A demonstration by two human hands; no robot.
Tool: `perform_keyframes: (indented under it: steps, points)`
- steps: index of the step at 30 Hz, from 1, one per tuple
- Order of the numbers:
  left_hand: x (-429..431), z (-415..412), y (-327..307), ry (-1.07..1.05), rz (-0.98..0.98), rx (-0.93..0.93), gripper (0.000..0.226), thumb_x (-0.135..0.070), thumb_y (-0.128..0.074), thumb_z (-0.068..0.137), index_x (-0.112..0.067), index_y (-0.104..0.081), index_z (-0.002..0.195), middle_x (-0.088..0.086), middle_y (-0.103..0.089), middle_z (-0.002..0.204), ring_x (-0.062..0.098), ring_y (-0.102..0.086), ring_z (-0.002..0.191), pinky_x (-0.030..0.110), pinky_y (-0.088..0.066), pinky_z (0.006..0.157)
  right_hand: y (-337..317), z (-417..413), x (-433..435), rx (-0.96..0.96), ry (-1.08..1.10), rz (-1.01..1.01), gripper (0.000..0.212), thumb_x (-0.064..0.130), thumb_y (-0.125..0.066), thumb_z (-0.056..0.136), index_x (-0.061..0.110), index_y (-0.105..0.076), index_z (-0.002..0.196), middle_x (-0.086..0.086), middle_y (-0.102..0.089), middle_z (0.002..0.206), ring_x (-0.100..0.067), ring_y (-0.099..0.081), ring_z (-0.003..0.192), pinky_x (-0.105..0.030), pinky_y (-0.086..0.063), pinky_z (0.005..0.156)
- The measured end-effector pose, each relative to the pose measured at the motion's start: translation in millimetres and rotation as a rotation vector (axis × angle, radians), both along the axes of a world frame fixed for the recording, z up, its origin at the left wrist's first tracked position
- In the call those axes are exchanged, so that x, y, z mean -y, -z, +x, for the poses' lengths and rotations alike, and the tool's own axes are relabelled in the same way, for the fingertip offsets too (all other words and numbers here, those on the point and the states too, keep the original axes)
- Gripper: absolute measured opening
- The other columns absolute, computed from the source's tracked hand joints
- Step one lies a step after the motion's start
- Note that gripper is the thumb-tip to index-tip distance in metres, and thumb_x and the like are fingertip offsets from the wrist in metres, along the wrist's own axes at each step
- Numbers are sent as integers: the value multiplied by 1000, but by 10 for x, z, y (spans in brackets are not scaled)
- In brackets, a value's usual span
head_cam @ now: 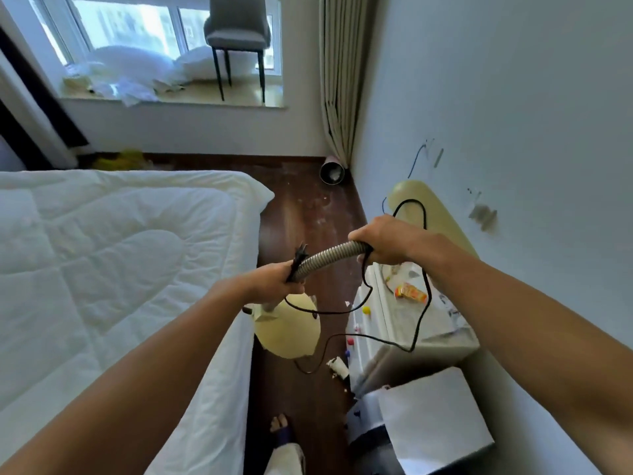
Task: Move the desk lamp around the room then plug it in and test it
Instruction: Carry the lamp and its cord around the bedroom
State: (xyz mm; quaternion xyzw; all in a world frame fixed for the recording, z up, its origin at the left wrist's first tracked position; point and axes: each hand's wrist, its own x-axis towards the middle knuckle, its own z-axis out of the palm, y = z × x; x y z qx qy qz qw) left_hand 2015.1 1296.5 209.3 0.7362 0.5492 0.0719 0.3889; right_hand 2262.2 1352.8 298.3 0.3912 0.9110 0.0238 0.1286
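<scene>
I hold the desk lamp in the air between the bed and the wall. Its ribbed metal gooseneck [327,254] arches between my hands. My left hand [274,279] grips the lower end together with the black plug [300,252]. My right hand [383,240] is closed around the upper end, beside the long cream lamp head [442,214] near the wall. The round cream base [291,329] hangs below my left hand. The black cord [423,286] loops down over the white cabinet and toward the floor.
A white-quilted bed [113,269] fills the left. A small white cabinet [404,323] with an orange packet stands by the right wall, a white box [435,419] in front of it. Ahead are a small bin [332,171], a curtain, a window ledge with a grey chair [238,32].
</scene>
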Motion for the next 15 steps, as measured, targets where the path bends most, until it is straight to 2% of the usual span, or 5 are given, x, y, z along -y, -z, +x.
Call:
perform_keyframes:
  steps: [3, 6, 10, 13, 15]
  points:
    - [-674, -130, 23, 6, -24, -23, 22, -21, -64, 91, -35, -47, 86, -7, -54, 84, 17, -54, 83, 34, -45, 79, -25, -165, -699, 16, -5, -16, 11, 27, -65, 87, 22, -59, 95, 3, -55, 78, -25, -60, 80, -30, -35, 65]
    - [-1542, -276, -97, 0, -35, -35, 20, -21, -63, 91, -33, -48, 88, -8, -53, 84, 17, -55, 85, 33, -43, 79, -84, -306, -1569, -5, 8, -36, 17, 37, -65, 89, 23, -56, 95, 5, -52, 76, -23, -55, 77, -31, -35, 65]
    - [-2524, -306, -192, 42, 11, -108, 20, -23, -62, 93, -29, -48, 105, -6, -58, 95, 15, -56, 90, 32, -41, 83, -34, -210, -2416, -63, 88, -96, 23, 45, -65, 88, 28, -49, 87, 7, -52, 72, -24, -59, 78, -29, -36, 62]
    - [-3365, -243, -185, 110, 9, -156, 20, -23, -62, 93, -27, -49, 108, -2, -60, 102, 19, -58, 97, 34, -44, 87, 129, -71, -3166, -51, 160, -180, 28, 49, -66, 86, 27, -49, 89, 7, -52, 74, -22, -58, 77, -34, -43, 64]
    - [-3824, -196, -199, 130, 3, -177, 18, -23, -61, 93, -26, -49, 106, -6, -57, 95, 16, -55, 91, 31, -40, 83, 197, -22, -3619, -59, 177, -202, 27, 49, -65, 87, 27, -49, 91, 9, -51, 72, -22, -57, 75, -37, -48, 66]
